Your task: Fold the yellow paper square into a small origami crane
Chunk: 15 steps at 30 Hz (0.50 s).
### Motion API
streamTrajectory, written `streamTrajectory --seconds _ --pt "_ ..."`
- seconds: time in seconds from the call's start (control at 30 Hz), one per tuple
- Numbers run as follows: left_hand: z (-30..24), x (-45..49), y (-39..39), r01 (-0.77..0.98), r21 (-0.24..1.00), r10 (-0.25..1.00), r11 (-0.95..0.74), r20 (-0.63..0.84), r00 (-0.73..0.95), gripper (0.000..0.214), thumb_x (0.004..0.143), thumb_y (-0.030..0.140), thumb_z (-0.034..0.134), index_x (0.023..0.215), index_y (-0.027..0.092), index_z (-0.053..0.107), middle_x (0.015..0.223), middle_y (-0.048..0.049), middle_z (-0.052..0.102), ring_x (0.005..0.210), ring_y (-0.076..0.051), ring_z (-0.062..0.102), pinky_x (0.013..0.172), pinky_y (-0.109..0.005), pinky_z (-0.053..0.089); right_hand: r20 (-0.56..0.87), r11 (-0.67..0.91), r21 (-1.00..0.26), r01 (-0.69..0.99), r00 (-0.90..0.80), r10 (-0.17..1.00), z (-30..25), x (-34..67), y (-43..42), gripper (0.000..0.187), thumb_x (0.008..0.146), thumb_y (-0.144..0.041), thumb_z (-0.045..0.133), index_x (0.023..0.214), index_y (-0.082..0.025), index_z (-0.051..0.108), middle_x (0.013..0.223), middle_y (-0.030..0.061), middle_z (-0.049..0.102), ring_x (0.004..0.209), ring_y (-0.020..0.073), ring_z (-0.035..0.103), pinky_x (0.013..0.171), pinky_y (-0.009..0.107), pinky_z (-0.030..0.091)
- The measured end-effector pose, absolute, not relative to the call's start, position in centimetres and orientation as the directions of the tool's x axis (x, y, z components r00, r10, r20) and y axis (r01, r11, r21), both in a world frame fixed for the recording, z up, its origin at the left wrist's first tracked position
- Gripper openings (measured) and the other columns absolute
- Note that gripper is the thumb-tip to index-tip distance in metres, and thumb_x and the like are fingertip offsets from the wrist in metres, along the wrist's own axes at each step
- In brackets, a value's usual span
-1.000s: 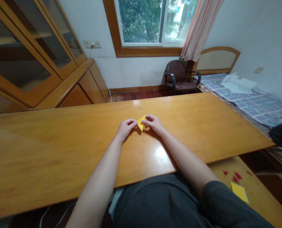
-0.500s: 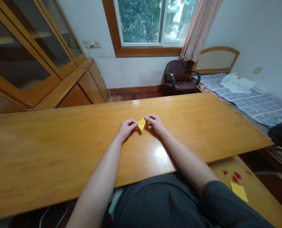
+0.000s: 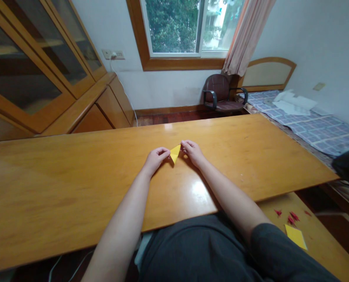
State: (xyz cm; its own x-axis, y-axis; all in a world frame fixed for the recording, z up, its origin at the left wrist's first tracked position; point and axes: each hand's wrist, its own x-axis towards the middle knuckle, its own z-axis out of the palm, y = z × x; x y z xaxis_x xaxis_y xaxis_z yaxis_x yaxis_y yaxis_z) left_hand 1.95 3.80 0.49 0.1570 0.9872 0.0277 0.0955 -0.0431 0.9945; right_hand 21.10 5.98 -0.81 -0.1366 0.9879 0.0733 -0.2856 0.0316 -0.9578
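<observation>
A small yellow paper triangle [image 3: 175, 152] lies folded at the middle of a long wooden table [image 3: 74, 184]. My left hand [image 3: 155, 159] pinches its left corner with curled fingers. My right hand [image 3: 193, 152] pinches its upper right corner, fingers closed. Both hands rest on the tabletop with the paper between them.
A lower wooden surface at the right holds a yellow paper sheet [image 3: 296, 236] and several small red folded pieces [image 3: 292, 217]. Beyond the table stand a dark office chair [image 3: 220, 94], a bed [image 3: 315, 125] and glass-door cabinets [image 3: 39, 66].
The paper triangle has turned slightly and my right fingers have shifted up to its top corner. My left hand has barely moved.
</observation>
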Motion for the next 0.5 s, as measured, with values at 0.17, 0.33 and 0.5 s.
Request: streamTrajectory --seconds 0.17,0.33,0.5 --pt "0.4 1.8 3.8 0.096 0.994 0.988 -0.053 0.038 0.151 0.03 0.068 0.045 0.073 0.073 0.016 0.068 0.069 -0.0021 0.067 0.066 -0.016 0.059 0.071 -0.028 0.046 0.041 -0.006 -0.979 -0.204 -0.225 0.973 0.1 21.2 5.1 0.038 0.069 -0.053 0.074 0.078 -0.017 0.066 0.066 -0.0015 0.058 0.058 0.0093 0.049 0.055 0.023 0.04" --pt "0.6 1.9 3.7 0.11 0.993 0.986 -0.047 0.029 0.161 0.032 0.068 0.046 0.074 0.074 0.016 0.067 0.07 -0.0026 0.067 0.068 -0.016 0.059 0.071 -0.028 0.046 0.042 -0.001 -0.982 -0.186 -0.226 0.973 0.4 21.3 4.9 0.036 0.069 -0.051 0.075 0.075 -0.017 0.064 0.062 -0.0027 0.056 0.055 0.0093 0.049 0.054 0.023 0.04" --pt "0.6 1.9 3.7 0.122 0.992 0.985 -0.041 0.02 0.17 0.032 0.068 0.046 0.073 0.075 0.016 0.067 0.07 -0.0025 0.067 0.067 -0.016 0.059 0.07 -0.028 0.046 0.025 0.0 -0.986 -0.165 -0.154 0.988 0.3 21.2 5.0 0.036 0.069 -0.052 0.073 0.069 -0.017 0.062 0.06 -0.0029 0.054 0.054 0.0087 0.044 0.052 0.022 0.035"
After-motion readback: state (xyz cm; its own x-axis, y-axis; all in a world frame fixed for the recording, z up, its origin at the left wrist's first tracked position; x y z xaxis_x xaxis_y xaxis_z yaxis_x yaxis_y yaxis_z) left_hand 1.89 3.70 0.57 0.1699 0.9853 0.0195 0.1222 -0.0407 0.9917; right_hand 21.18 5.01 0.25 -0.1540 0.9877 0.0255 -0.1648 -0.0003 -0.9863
